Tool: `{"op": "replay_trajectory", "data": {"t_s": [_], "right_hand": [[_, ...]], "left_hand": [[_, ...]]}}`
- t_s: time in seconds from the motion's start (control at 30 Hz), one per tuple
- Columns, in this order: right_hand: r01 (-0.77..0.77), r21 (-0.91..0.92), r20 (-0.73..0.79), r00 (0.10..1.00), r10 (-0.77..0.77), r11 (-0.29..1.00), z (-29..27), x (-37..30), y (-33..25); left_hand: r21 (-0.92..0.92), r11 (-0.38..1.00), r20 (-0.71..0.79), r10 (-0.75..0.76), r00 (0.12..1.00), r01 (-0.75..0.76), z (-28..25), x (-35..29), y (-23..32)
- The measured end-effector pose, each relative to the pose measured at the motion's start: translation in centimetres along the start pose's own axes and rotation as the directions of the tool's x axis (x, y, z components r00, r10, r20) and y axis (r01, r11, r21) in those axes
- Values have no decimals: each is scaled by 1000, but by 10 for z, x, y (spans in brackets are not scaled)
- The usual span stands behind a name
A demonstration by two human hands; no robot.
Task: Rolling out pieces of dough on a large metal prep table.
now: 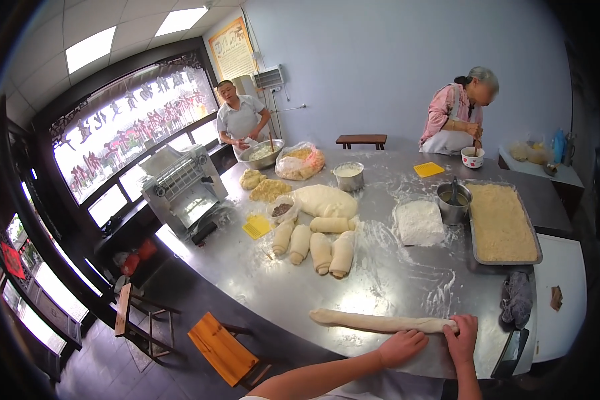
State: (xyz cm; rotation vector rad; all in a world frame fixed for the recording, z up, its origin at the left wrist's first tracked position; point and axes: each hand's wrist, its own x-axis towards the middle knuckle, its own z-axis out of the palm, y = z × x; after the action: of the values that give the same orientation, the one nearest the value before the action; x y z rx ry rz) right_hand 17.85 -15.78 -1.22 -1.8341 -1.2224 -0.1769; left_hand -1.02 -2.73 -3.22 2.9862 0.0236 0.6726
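A long pale dough roll (367, 321) lies across the near part of the metal table, with a thin flat sheet of dough (423, 360) below its right part. My left hand (404, 347) rests at the roll's near edge, fingers bent and together against it. My right hand (463, 335) has its thumb and fingers around the roll's right end. The undersides of the fingers are hidden. Several thick rolled dough pieces (321, 252) sit farther up the table, beside a large dough mass (323, 200).
White flour (419, 223), a metal pot (454, 201) and a tray of yellowish crumbs (505, 227) stand at right. A grey cloth (516, 300) and a phone-like dark slab (511, 353) lie near my right hand. A dough machine (185, 190) stands left. Two people work across the table.
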Motion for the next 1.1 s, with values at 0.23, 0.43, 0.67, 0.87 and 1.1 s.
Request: {"op": "replay_trajectory", "data": {"t_s": [0.23,0.43,0.67,0.87,1.1], "right_hand": [[-18,-7,29,999,19,1000,-6,-1,-4],[24,-127,140,990,-6,992,-18,-15,2],[54,-139,200,980,-25,989,-12,-7,-12],[9,-133,248,968,25,991,-22,-8,-15],[-34,-58,228,973,47,998,-21,-2,-19]], "left_hand": [[-34,999,7,-25,1000,25,-9,4,3],[-116,993,-12,-11,1000,10,-21,16,6],[-94,987,179,-110,978,128,-37,12,2],[-66,995,25,-68,997,69,-38,22,5],[-153,988,-34,31,999,-36,-39,23,-2]]}}
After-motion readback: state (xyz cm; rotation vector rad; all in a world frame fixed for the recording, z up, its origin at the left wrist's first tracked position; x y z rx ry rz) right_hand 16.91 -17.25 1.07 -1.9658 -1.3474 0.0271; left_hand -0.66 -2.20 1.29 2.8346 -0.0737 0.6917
